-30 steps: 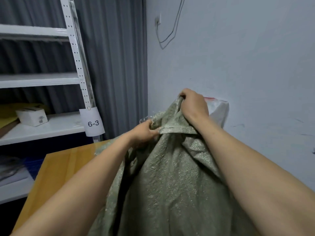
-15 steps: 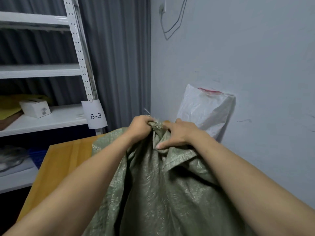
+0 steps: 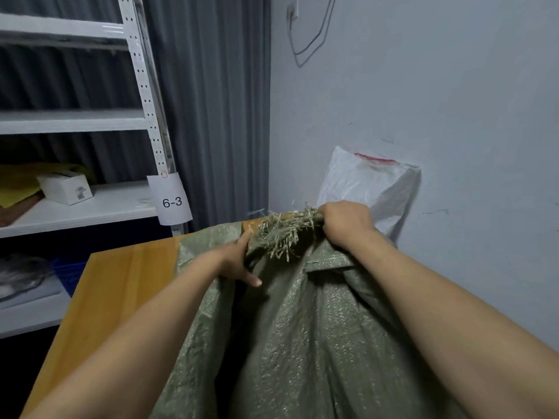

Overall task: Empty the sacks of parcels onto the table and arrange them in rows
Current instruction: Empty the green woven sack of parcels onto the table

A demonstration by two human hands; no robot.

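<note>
A parcel storeroom.
White metal shelving [image 3: 142, 86] with a tag "6-3" [image 3: 171, 199], a woven sack [image 3: 302, 343] on a wooden counter [image 3: 121, 282].

Green woven sack [image 3: 302, 343] lies on the wooden table [image 3: 121, 282], filling its right part and running off the near edge of view. Right hand [image 3: 346, 220] grips the sack's frayed end [image 3: 284, 232] in a fist toward the table's far edge. Left hand [image 3: 239, 263] holds a fold of cloth just beside it, thumb and forefinger spread. White sack [image 3: 369, 189] stands at the far right corner against the wall [image 3: 423, 86]. White shelving [image 3: 75, 204] off the left edge carries a tag [image 3: 171, 201] reading 6-3 and a small white box [image 3: 65, 189].
</note>
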